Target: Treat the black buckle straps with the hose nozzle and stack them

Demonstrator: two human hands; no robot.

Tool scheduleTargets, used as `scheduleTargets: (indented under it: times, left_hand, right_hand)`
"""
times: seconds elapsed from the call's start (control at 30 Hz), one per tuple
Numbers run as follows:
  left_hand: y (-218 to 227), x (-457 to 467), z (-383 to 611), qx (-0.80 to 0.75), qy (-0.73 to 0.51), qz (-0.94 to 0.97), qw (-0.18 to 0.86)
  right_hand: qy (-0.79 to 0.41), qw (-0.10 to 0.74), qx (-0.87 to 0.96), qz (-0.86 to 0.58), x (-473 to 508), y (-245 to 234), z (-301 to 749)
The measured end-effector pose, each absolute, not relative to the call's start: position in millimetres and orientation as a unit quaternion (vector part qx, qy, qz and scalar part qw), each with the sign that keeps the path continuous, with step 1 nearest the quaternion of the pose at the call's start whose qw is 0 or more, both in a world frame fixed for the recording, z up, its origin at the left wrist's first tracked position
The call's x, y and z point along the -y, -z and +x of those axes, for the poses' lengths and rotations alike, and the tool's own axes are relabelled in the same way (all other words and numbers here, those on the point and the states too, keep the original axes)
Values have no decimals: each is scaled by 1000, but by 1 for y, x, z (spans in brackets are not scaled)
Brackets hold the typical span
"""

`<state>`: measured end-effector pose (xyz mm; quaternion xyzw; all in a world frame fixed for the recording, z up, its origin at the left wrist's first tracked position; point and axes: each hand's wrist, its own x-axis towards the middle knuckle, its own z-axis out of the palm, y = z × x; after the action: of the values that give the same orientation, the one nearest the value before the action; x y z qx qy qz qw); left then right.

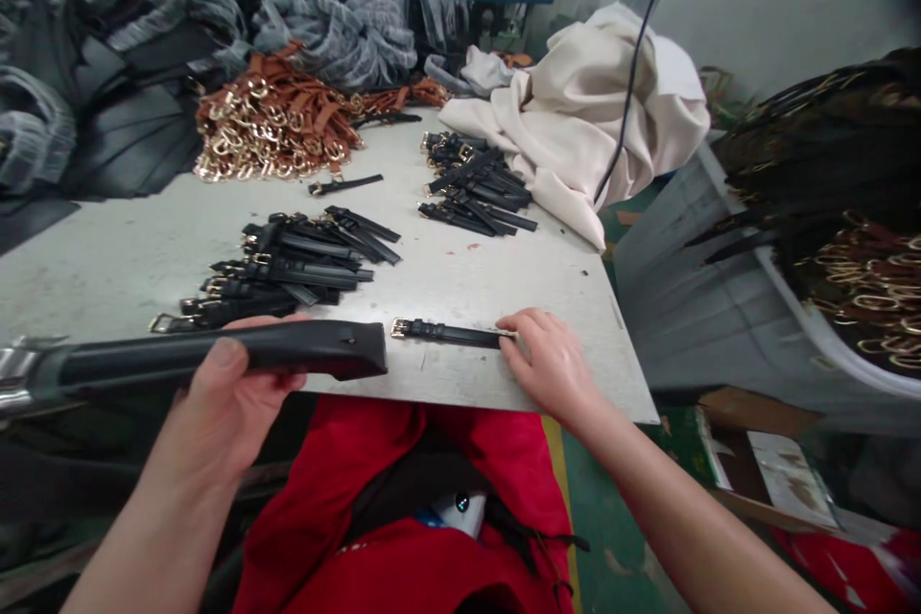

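My left hand [234,384] is closed round a long black tool [295,347] with a flat, angled end pointing right and a metal part at the left frame edge; its exact kind I cannot make out. A short black strap with a gold buckle [446,334] lies lengthwise on the table, its buckle just right of the tool's end. At the strap's plain end, my right hand [543,355] pinches it between thumb and fingers. Beyond my left hand lies a pile of similar black buckle straps [302,259].
More black straps [479,182] lie farther back, with one loose strap [345,184] nearby. Brown straps with gold rings [277,120] are heaped behind. Cream cloth [576,115] drapes over the table's [460,278] back right. A grey bin [662,249] stands right, and a cardboard box [763,460] below.
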<state>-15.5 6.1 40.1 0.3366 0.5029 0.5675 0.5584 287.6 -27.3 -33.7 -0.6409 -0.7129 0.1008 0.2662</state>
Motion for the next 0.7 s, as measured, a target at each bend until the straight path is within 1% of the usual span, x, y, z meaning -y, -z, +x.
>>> scheduleTargets:
  times: [0.1,0.2,0.3,0.43,0.57,0.7]
  left_hand:
    - [-37,-6,0,-490,-553,365,567]
    - [-30,-12,26,-477,-534,392,578]
    - [-23,-22,46,-454,-533,422,576]
    - [-23,-33,47,-447,-500,462,580]
    - [-25,-37,46,-451,-502,470,568]
    - [-21,-40,54,-428,-478,494,587]
  right_hand:
    - [-147,284,727,-608,14,30,271]
    - [-173,251,726,-616,2,33,257]
    - [-168,235,721,-630,-3,41,253]
    - [-163,238,722,-629,-3,46,256]
    - [-152,245,736,-612,-2,46,257]
    - [-138,250,738,-612,-3,48,256]
